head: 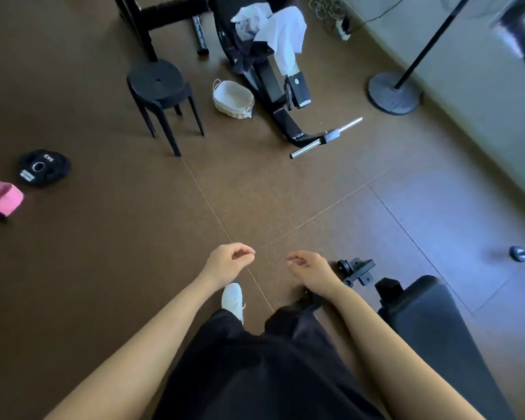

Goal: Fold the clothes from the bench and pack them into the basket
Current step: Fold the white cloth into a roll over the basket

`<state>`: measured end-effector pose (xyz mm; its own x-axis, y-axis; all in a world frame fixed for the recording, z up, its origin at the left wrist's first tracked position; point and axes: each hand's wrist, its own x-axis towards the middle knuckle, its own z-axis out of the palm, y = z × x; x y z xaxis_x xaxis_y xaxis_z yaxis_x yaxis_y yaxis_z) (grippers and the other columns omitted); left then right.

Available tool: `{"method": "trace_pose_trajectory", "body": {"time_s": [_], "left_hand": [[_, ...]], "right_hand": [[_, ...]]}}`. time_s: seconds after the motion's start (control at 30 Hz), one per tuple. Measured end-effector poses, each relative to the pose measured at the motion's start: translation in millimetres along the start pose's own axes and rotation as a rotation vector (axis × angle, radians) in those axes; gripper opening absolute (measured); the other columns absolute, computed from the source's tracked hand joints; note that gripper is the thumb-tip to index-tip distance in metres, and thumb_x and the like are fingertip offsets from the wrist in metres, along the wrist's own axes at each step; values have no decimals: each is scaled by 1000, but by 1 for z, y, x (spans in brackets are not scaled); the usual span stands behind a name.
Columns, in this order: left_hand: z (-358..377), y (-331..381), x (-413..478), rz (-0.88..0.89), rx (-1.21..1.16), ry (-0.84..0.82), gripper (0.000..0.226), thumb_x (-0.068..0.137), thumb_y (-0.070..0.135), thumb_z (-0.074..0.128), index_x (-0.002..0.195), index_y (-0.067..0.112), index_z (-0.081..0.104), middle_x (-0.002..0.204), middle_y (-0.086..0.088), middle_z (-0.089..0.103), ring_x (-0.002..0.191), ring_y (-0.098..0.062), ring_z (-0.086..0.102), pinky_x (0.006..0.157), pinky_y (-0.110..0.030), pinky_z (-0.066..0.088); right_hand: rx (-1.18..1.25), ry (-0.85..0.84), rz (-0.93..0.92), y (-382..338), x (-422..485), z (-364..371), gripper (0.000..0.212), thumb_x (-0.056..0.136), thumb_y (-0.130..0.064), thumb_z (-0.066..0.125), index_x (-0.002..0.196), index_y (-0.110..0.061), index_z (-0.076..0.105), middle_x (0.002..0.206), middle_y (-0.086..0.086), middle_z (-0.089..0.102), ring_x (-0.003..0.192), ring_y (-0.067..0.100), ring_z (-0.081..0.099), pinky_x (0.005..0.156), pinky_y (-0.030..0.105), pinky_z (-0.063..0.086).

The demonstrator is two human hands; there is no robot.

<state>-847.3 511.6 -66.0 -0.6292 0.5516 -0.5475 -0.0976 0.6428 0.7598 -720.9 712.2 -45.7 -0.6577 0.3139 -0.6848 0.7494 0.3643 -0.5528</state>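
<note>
A pile of clothes (281, 30), white and dark pieces, lies draped over a black weight bench (270, 86) at the top middle. A small pale woven basket (232, 98) sits on the floor just left of the bench, with nothing visible inside. My left hand (229, 262) and my right hand (308, 268) are held out low in front of me, far from the clothes. Both have loosely curled fingers and hold nothing.
A black round stool (159, 86) stands left of the basket. A weight plate (43, 166) and a pink cap (0, 198) lie at the far left. A stand base (393, 92) is by the right wall. A padded black seat (437, 322) is at my right.
</note>
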Motion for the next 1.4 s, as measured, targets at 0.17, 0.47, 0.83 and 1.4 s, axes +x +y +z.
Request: {"method": "trace_pose_trajectory", "body": {"time_s": [0.17, 0.47, 0.83, 1.4], "left_hand": [[-56, 43, 92, 2, 109, -46, 15, 95, 27, 67, 107, 22, 77, 104, 9, 74, 98, -6, 64, 86, -23, 47], [-115, 131, 273, -62, 228, -66, 16, 94, 31, 66, 106, 27, 76, 104, 14, 73, 102, -7, 64, 93, -28, 48], [-206, 227, 436, -126, 122, -4, 14, 96, 26, 67, 107, 26, 75, 101, 15, 73, 96, -6, 67, 92, -34, 54], [-435, 312, 762, -56, 75, -98, 15, 95, 28, 67, 108, 28, 76, 106, 14, 74, 102, -4, 64, 92, -28, 50]], "right_hand": [[33, 36, 0, -52, 68, -54, 26, 101, -24, 56, 124, -19, 67, 105, -3, 68, 104, 17, 61, 98, 33, 49], [54, 10, -32, -125, 240, -160, 25, 98, -28, 58, 119, -18, 70, 108, -6, 68, 107, 17, 62, 100, 38, 50], [-137, -124, -77, -238, 414, -302, 29, 101, -28, 54, 124, -15, 66, 111, 0, 67, 105, 17, 64, 95, 33, 52], [8, -12, 21, -448, 674, -412, 23, 99, -27, 61, 120, -22, 69, 110, -1, 71, 101, 11, 64, 93, 29, 51]]}}
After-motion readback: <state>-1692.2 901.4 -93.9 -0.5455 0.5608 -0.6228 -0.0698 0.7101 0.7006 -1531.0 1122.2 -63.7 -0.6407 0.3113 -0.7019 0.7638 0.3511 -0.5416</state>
